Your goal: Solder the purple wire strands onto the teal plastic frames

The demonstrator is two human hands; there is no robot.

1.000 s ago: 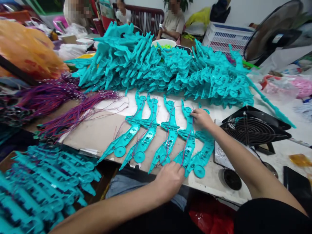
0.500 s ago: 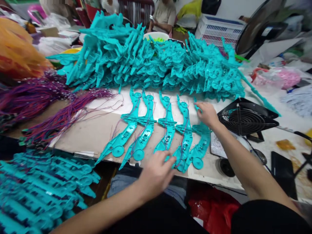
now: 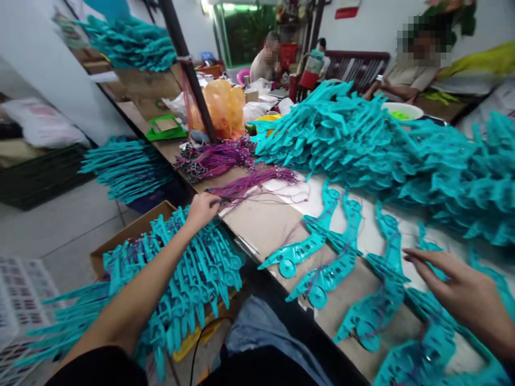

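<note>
My left hand (image 3: 204,210) is at the near end of the red and purple wire bundle (image 3: 245,185), its fingers bent around the wire ends; exactly what they grip is too small to tell. Over the row of teal plastic parts my right hand (image 3: 454,279) hovers with fingers stretched out and nothing held. Several teal parts lie side by side on the table, such as the leftmost one (image 3: 300,252) and its neighbour (image 3: 338,262), with thin wires across them. A thicker wire bunch (image 3: 217,160) rests behind my left hand.
A large teal pile (image 3: 362,134) fills the table's back. Left below the edge, a cardboard box (image 3: 132,228) holds more teal parts. A dark post (image 3: 189,69) and orange bag (image 3: 225,107) stand beyond the wires. Two seated people are in the background.
The view has swung left. My left hand has moved from above the teal parts to the wire bundle. My right hand has left the rightmost part's top end, and its fingers have opened.
</note>
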